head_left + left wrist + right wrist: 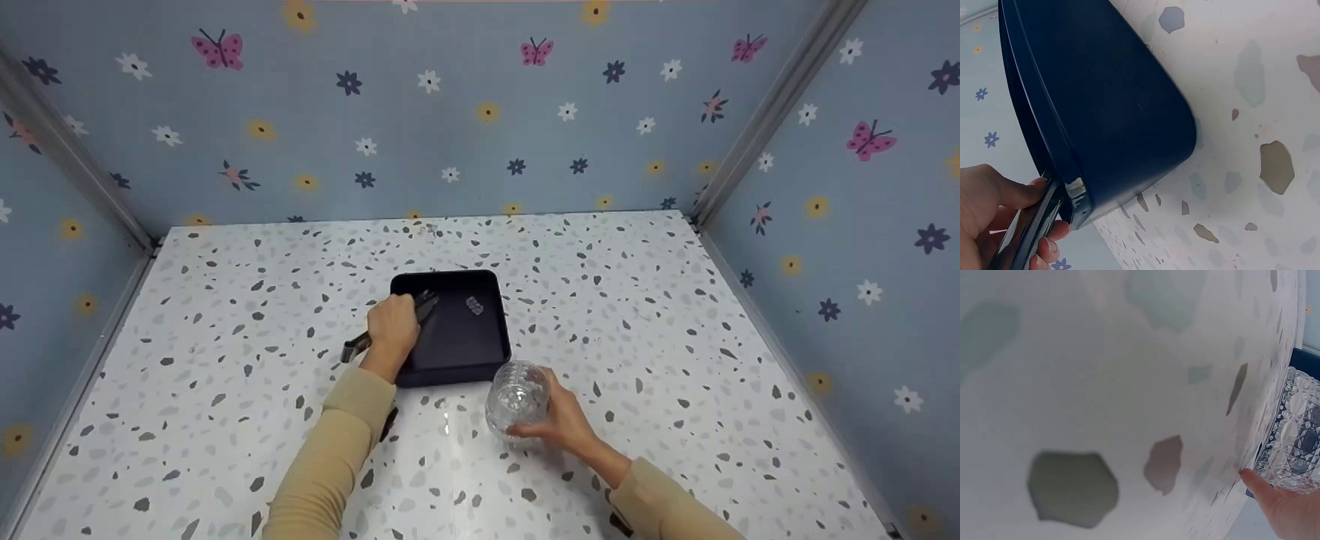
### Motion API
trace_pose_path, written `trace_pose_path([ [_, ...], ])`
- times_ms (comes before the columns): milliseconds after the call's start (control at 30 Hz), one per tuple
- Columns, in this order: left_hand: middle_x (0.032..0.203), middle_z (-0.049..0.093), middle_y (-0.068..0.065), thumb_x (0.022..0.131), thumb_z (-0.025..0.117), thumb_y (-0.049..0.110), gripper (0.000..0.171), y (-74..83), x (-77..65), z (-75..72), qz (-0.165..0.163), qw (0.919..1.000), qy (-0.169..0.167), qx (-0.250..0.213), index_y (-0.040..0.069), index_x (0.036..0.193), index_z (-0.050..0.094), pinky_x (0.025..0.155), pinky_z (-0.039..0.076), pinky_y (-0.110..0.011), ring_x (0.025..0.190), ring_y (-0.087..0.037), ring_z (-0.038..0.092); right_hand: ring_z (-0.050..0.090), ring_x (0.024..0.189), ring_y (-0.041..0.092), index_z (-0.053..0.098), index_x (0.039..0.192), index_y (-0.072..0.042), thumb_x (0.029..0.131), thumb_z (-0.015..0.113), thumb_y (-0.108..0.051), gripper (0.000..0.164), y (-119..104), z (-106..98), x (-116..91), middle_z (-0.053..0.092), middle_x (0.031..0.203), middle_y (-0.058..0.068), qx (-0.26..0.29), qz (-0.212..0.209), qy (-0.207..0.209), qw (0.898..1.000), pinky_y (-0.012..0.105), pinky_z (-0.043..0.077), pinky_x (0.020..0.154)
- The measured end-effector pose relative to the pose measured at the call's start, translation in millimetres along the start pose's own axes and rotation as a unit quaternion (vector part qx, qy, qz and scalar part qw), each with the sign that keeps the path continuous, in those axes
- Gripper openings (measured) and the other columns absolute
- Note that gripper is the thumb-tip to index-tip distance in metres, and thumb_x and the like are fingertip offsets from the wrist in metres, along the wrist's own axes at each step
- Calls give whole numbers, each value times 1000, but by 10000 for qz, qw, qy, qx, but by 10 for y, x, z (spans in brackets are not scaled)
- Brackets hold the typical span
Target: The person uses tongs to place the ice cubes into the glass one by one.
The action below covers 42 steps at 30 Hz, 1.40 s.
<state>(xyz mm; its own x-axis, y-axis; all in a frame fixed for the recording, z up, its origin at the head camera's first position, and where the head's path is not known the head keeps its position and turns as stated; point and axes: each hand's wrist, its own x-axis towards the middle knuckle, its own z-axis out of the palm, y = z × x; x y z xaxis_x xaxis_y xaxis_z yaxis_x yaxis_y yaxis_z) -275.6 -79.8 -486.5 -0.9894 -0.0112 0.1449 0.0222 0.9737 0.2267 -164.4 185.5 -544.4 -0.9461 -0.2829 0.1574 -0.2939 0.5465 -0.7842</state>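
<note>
My left hand [394, 322] grips a pair of dark, shiny tongs [1033, 225] over the left side of a dark square tray [457, 345]. The tips of the tongs reach inside the tray, and their bent end sticks out to the left. On the tray floor, right of the tips, lies a small clear bumpy piece [474, 305]. Thumb and fingers of my right hand [559, 420] hold a clear cut-glass tumbler [517, 397] close to the tray's front right corner. In the right wrist view, the patterned side of the glass [1297, 427] shows above the thumb.
The speckled white tabletop [637, 322] extends around the tray on all sides. Blue panels with flowers and butterflies stand as a back wall [420, 150], a left wall [45, 300] and a right wall [855, 285], joined by grey corner posts.
</note>
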Motion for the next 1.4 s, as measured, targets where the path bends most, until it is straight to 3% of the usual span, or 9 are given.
trace_pose_path([
  [833,80,62,-20,77,58,1,11,-55,-78,-35,-1,10000,-69,-41,-3,84,65,58,48,-42,71,-33,61,54,102,25,37,126,-7,50,84,-35,93,-19,2,1,55,114,11,14,51,-1,10000,41,40,88],
  [1400,73,61,-18,77,60,4,8,-23,-219,-170,88,9989,189,-415,-3,76,64,55,47,-43,65,-33,60,55,100,24,38,124,-8,50,84,-36,91,-6,10,-5,57,111,10,-63,30,41,10000,39,41,86],
])
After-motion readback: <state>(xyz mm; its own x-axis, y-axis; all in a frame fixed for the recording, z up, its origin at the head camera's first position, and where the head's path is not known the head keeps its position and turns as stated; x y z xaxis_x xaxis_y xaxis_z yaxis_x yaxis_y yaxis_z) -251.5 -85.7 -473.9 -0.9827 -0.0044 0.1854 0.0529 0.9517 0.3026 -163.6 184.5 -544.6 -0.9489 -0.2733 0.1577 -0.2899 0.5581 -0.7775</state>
